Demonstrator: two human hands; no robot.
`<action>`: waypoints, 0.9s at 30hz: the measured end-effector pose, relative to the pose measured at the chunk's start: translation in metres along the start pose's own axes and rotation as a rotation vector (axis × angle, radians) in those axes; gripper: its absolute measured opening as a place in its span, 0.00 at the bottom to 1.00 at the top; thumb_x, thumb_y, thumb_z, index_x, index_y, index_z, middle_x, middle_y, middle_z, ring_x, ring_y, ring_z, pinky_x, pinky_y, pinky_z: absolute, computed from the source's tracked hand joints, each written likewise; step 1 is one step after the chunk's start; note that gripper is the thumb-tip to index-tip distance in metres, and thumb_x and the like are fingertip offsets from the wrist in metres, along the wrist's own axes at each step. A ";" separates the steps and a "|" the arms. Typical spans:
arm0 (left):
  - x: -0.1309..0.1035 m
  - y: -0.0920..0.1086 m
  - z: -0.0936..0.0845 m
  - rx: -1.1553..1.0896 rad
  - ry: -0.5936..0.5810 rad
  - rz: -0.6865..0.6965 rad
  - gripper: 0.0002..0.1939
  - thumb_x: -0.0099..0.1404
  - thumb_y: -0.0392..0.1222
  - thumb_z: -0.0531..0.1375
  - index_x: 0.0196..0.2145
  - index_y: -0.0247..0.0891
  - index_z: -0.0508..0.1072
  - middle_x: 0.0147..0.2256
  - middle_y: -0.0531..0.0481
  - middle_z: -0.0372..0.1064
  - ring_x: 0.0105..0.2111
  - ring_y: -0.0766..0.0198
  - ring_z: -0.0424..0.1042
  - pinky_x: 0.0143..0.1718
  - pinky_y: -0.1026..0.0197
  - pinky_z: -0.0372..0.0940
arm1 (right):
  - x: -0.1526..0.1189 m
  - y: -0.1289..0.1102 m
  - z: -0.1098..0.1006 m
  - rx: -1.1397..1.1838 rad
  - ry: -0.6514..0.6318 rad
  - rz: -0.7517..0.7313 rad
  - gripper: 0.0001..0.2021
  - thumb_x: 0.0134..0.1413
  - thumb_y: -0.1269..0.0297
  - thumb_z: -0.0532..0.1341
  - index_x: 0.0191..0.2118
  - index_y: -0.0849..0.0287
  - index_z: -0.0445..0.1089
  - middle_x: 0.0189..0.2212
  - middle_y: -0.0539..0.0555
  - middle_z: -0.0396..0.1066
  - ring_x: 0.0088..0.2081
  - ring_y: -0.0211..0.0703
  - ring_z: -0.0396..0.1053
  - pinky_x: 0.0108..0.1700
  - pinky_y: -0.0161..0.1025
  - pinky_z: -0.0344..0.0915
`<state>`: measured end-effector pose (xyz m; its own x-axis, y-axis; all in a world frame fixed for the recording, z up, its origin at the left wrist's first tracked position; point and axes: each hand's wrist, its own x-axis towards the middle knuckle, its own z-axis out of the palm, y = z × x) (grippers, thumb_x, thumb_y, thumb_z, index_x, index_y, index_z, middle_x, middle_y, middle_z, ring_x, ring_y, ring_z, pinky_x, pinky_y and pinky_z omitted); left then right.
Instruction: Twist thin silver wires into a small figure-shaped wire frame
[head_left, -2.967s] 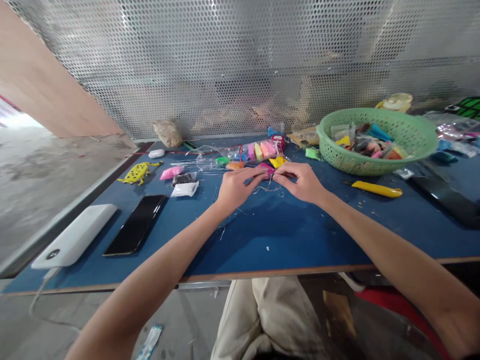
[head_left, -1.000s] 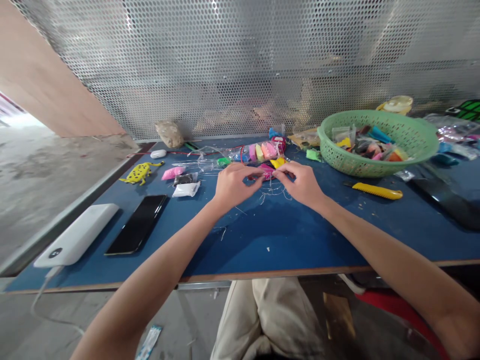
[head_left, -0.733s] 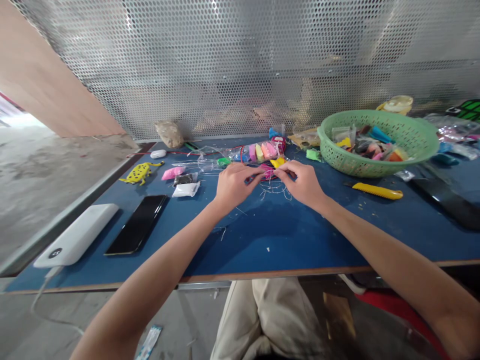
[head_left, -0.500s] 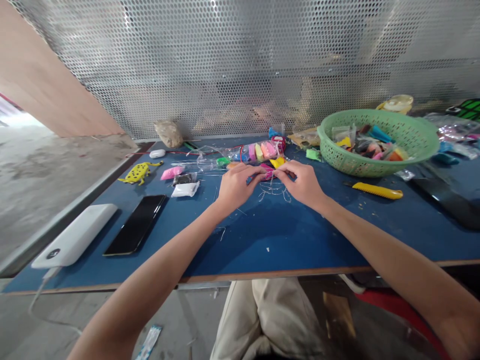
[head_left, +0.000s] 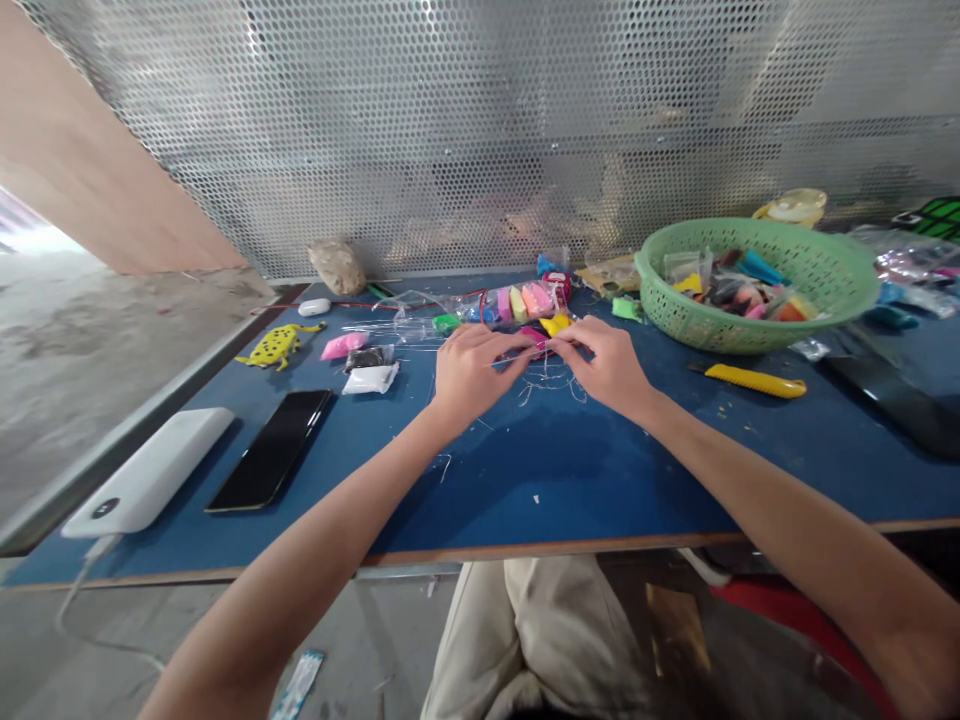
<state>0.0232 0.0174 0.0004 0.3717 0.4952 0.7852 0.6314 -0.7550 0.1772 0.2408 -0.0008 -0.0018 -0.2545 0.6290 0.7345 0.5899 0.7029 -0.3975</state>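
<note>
Over the blue table, my left hand (head_left: 472, 370) and my right hand (head_left: 606, 368) come close together, each pinching a thin silvery wire figure (head_left: 553, 380) between thumb and fingertips. Loops of bent wire hang below the fingertips, against the blue surface. Just behind the fingers lie a magenta packet (head_left: 537, 337) and a yellow packet (head_left: 556, 324), partly covered by the hands. A bundle of straight wires (head_left: 375, 330) lies left of my left hand. Where exactly the fingertips grip the wire is too fine to make out.
To the right stand a green basket (head_left: 757, 335) of coloured packets and a yellow utility knife (head_left: 757, 381). On the left are a spotted yellow toy (head_left: 276, 347), small clay packets (head_left: 371, 379), a black phone (head_left: 271, 450) and a white power bank (head_left: 154, 470). A perforated metal panel (head_left: 480, 130) closes off the back.
Both hands stay in nearly the same place, still pinching. The wire loops beneath the fingertips have shifted and tilted slightly.
</note>
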 end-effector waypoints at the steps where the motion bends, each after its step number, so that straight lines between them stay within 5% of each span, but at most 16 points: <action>1: 0.000 0.001 0.000 0.011 -0.005 0.004 0.09 0.69 0.49 0.62 0.41 0.47 0.81 0.36 0.51 0.80 0.37 0.60 0.75 0.44 0.54 0.68 | 0.000 -0.001 0.001 -0.002 -0.008 -0.009 0.09 0.67 0.63 0.57 0.36 0.56 0.73 0.33 0.53 0.74 0.34 0.43 0.67 0.38 0.42 0.62; 9: 0.004 0.008 -0.001 -0.045 -0.159 -0.047 0.11 0.73 0.43 0.56 0.46 0.44 0.77 0.37 0.48 0.77 0.38 0.60 0.71 0.42 0.56 0.66 | -0.001 0.000 0.004 -0.016 -0.027 -0.017 0.09 0.67 0.63 0.57 0.37 0.56 0.73 0.33 0.54 0.75 0.36 0.44 0.68 0.40 0.43 0.63; 14: 0.004 0.007 0.005 -0.272 -0.205 -0.164 0.10 0.73 0.40 0.55 0.43 0.38 0.75 0.38 0.46 0.75 0.37 0.62 0.71 0.38 0.59 0.66 | -0.001 0.000 0.005 0.030 -0.041 0.027 0.10 0.67 0.61 0.58 0.37 0.56 0.74 0.34 0.54 0.75 0.36 0.44 0.69 0.39 0.43 0.64; 27: 0.001 -0.008 0.009 -0.789 -0.465 -0.381 0.16 0.73 0.52 0.54 0.38 0.40 0.76 0.35 0.47 0.75 0.33 0.64 0.71 0.32 0.60 0.67 | 0.000 0.000 0.005 0.097 -0.069 0.067 0.10 0.65 0.60 0.59 0.35 0.55 0.76 0.32 0.52 0.77 0.33 0.42 0.69 0.36 0.42 0.62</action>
<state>0.0248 0.0276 -0.0049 0.5749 0.7563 0.3124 0.1927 -0.4962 0.8466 0.2372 0.0004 -0.0046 -0.2709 0.6945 0.6665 0.5316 0.6852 -0.4979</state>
